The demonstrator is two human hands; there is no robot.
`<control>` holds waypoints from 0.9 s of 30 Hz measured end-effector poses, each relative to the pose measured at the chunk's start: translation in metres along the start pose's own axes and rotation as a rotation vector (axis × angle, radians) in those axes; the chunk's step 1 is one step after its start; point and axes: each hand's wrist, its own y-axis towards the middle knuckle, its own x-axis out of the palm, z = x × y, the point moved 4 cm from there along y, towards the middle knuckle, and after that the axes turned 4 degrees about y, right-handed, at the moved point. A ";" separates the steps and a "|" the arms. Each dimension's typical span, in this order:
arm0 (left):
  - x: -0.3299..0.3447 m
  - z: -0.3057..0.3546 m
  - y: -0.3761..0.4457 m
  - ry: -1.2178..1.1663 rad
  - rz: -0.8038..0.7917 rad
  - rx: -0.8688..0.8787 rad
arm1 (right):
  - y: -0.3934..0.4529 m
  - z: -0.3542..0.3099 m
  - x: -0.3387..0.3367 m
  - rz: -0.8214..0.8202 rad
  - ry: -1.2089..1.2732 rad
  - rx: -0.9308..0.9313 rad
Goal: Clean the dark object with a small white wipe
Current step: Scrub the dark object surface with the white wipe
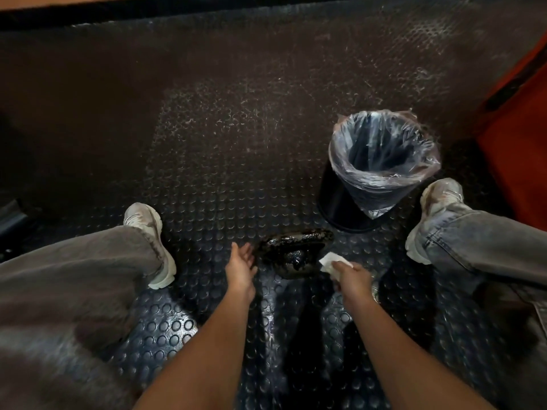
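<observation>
Your fingers on the left hand (241, 263) are straight and loosely spread, holding nothing, with the tips just beside the left edge of the dark object (293, 251); whether they touch it you cannot tell from this view. Further left, your left shoe (148, 229) sits on the studded rubber mat (222, 143), with the grey trouser leg above it.

The dark object lies on the mat between your two hands, straight ahead of you and a little nearer than the bin. It is glossy and black, with wet-looking highlights across its top. Its exact shape is hard to read against the dark floor.

Moving right, your right hand (350, 276) has its fingers curled round the small white wipe (333, 261), pinching it so that a folded corner sticks out towards the object. The wipe looks just beside the object's right edge, perhaps at the point of contact, and the part you can see looks white and unsoiled.

Beyond, to the right, stands a black bin (349, 208) lined with a clear bag (381, 161), and then your right shoe (435, 202).

Judging by this, you are at the very start of the wiping: the wipe is in hand and brought to the object, while the object's surface seems yet to be gone over. Most of the cleaning looks to lie ahead.
</observation>
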 end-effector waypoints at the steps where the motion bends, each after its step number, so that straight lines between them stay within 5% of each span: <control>1: 0.001 -0.008 0.000 -0.011 -0.019 -0.037 | 0.002 0.006 0.007 -0.019 0.001 0.023; 8: 0.018 -0.028 0.010 -0.050 -0.145 -0.156 | 0.001 -0.014 0.036 -0.065 0.198 0.065; 15: 0.015 -0.036 0.019 -0.041 -0.139 -0.155 | -0.031 -0.028 0.038 0.035 -0.111 -0.478; 19: 0.015 -0.036 0.021 -0.050 -0.152 -0.150 | -0.016 -0.010 0.040 0.052 -0.251 -0.334; 23: 0.016 -0.032 0.023 -0.044 -0.158 -0.167 | 0.003 -0.009 0.038 0.062 -0.068 -0.114; 27: 0.017 -0.031 0.023 -0.043 -0.157 -0.166 | -0.015 -0.028 0.032 0.133 0.004 -0.281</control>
